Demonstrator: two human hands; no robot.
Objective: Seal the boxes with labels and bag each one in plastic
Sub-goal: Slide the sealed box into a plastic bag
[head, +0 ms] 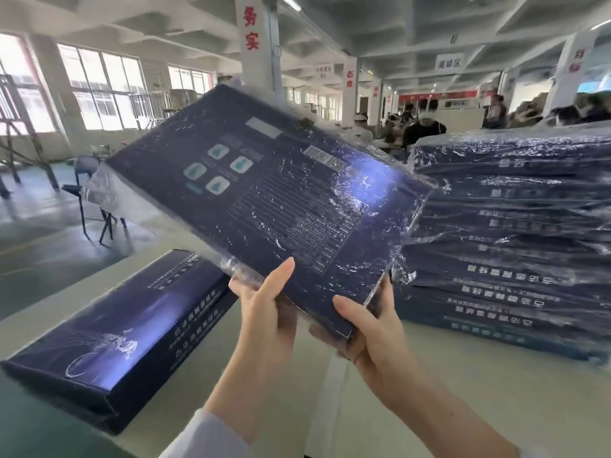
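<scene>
**Bagged box held up over the table**

I am holding the box [271, 200] up in the air with both hands, tilted, with its far end rising toward the left and its printed dark face turned to me. The plastic bag [99, 190] is covering the whole box. Its film is wrinkling and glinting over the face, and its loose end is sticking out past the far left end.

My left hand [264, 312] is gripping the near edge, thumb lying along the front face and fingers curled behind, out of sight. My right hand [373, 338] is clamping the near right corner, thumb pressing the face and fingers wrapped underneath. Both grips are closing on the box through the film.

On the face, four pale rounded squares are showing left of centre, with a barcode patch to their right. The print is too blurred to read.

Below and to the left, a second box [122, 335] is lying flat on the table [463, 391]. I cannot tell whether it is wrapped. On the right, a stack of bagged boxes [512, 242] is standing on the same table, near the held box's right edge.

Far right, people in masks [426, 123] are working. Windows [102, 84] are lining the far left wall.
</scene>
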